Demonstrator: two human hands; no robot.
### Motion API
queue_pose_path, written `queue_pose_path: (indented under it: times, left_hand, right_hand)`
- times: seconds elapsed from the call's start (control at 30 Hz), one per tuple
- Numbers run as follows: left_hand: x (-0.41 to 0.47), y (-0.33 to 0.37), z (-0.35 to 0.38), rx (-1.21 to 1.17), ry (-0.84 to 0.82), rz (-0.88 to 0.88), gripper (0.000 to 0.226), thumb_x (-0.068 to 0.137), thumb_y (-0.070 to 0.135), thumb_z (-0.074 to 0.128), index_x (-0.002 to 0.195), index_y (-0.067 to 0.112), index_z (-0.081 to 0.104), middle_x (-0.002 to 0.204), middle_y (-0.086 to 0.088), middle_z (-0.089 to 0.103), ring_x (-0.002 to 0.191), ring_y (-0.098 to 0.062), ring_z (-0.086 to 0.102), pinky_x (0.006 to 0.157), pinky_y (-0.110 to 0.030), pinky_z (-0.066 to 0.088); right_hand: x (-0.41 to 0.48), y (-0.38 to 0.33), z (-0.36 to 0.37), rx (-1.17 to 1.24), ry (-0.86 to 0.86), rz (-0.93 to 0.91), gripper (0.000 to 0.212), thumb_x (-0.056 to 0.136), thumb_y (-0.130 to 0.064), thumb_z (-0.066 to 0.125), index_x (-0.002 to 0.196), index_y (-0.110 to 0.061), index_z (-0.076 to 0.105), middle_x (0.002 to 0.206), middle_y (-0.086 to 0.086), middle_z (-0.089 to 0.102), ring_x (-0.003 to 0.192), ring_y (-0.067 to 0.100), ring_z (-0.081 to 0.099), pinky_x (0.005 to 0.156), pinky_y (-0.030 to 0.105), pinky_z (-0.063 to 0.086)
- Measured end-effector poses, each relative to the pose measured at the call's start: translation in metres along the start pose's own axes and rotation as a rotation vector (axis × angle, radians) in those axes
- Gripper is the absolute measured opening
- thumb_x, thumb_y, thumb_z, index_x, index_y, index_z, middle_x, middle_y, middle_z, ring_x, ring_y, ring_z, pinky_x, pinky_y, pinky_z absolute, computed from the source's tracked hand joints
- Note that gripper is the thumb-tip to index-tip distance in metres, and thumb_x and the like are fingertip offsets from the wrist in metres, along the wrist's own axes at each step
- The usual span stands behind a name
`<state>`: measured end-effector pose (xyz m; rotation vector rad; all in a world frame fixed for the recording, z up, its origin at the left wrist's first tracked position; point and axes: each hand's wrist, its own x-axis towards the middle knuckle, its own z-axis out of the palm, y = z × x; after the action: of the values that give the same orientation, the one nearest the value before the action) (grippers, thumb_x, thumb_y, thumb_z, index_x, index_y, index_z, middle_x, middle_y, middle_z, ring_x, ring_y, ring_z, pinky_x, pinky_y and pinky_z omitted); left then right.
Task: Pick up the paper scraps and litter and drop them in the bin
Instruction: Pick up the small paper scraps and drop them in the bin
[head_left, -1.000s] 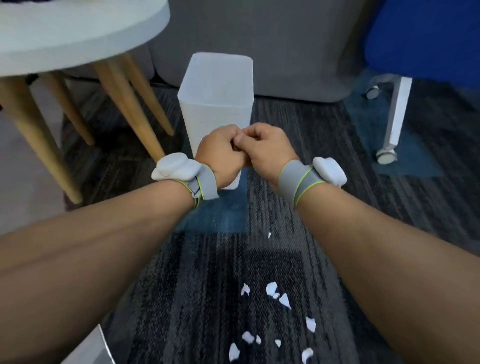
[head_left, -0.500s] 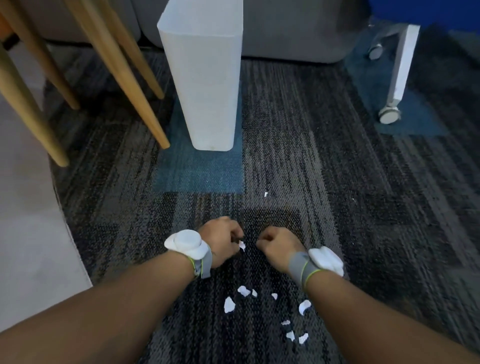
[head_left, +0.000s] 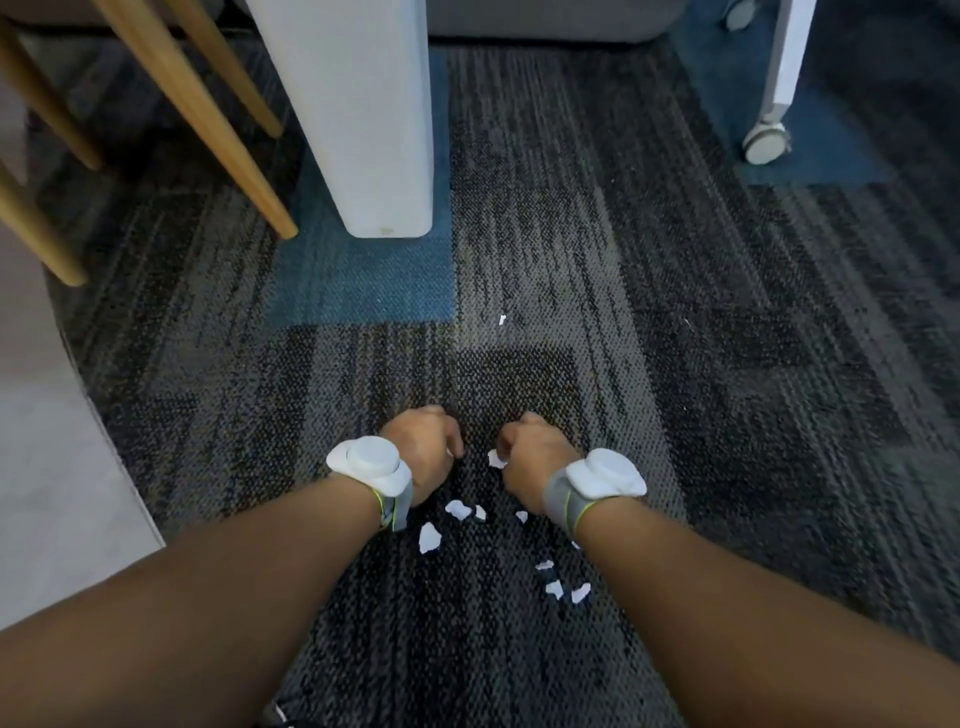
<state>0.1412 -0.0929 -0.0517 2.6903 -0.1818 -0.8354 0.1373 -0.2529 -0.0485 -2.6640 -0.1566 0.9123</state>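
Pale floor (head_left: 47, 415): lay at the far left, bordering the carpet (head_left: 727, 364).
Table legs (head_left: 192, 119): wooden, slanted down onto the carpet just left of the bin.
Bin (head_left: 363, 114): white, stood upright at top centre with its base on a blue carpet patch, well apart from both hands; rim out of frame.
Left hand (head_left: 423, 452): reached low over the carpet, fingers curled under; could not tell whether clenched on anything.
Loose scraps (head_left: 429, 538): white, lay scattered on the carpet between the two forearms, near the wrists.
Held scrap (head_left: 496, 459): small and white, sat at the right hand's fingertips, between the two hands.
Lone scrap (head_left: 502, 319): lay by itself on the carpet, between the hands and the bin.
Right hand (head_left: 535, 462): curled low over the carpet, pinched the held scrap.
Chair caster (head_left: 766, 145): rested on the carpet at upper right, well apart from everything else.
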Motion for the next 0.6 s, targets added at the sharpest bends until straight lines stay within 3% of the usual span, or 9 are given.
queue_pose_path:
  times: [0.13,0.2,0.27,0.37,0.5,0.6]
  left_hand:
    - [-0.019,0.002,0.011,-0.120,0.024,0.015,0.020,0.086,0.014,0.053,0.092,0.028,0.067,0.109,-0.001,0.055,0.106,-0.029,0.057,0.089,-0.039,0.049]
    - [-0.026,0.004,0.016,-0.134,0.017,0.031,0.013,0.078,0.032,0.068,0.091,0.031,0.064,0.100,0.003,0.051,0.094,-0.024,0.059,0.082,-0.038,0.052]
    - [-0.029,0.006,0.022,-0.100,-0.027,0.029,0.033,0.066,0.042,0.080,0.091,0.031,0.062,0.098,0.004,0.048,0.088,-0.022,0.057,0.078,-0.037,0.051]
    - [-0.027,0.011,0.025,-0.058,0.004,0.009,0.021,0.068,0.031,0.082,0.080,0.030,0.064,0.096,0.005,0.052,0.091,-0.022,0.058,0.080,-0.035,0.050]
    - [-0.029,0.013,0.030,-0.121,0.072,0.008,0.008,0.074,0.022,0.072,0.076,0.027,0.066,0.094,0.004,0.064,0.088,-0.021,0.062,0.082,-0.036,0.053]
    - [-0.032,0.013,0.036,-0.201,0.086,0.024,0.018,0.074,0.026,0.072,0.090,0.030,0.066,0.098,0.003,0.060,0.088,-0.020,0.060,0.082,-0.034,0.052]
  right_hand:
    - [-0.011,0.005,0.010,0.059,0.034,-0.011,0.017,0.092,-0.012,0.051,0.105,-0.007,0.061,0.117,0.017,0.060,0.110,0.033,0.058,0.078,0.025,0.039]
    - [-0.014,0.005,0.014,0.094,0.046,0.000,0.017,0.086,-0.005,0.051,0.100,-0.013,0.057,0.109,0.014,0.062,0.107,0.032,0.059,0.074,0.023,0.035]
    - [-0.016,0.005,0.017,0.136,0.075,-0.007,0.025,0.083,-0.005,0.052,0.103,-0.020,0.050,0.104,0.011,0.060,0.106,0.033,0.059,0.077,0.028,0.043]
    - [-0.012,0.004,0.021,0.061,0.056,-0.045,0.040,0.086,-0.010,0.055,0.124,-0.020,0.050,0.121,0.013,0.057,0.115,0.034,0.056,0.092,0.038,0.049]
    - [-0.010,0.005,0.025,-0.016,0.070,-0.057,0.022,0.090,-0.013,0.051,0.112,-0.012,0.058,0.121,0.014,0.055,0.114,0.033,0.056,0.082,0.033,0.045]
    - [-0.013,0.009,0.020,0.037,0.083,-0.041,0.020,0.092,-0.021,0.050,0.103,-0.009,0.062,0.119,0.015,0.059,0.113,0.033,0.056,0.087,0.032,0.047]
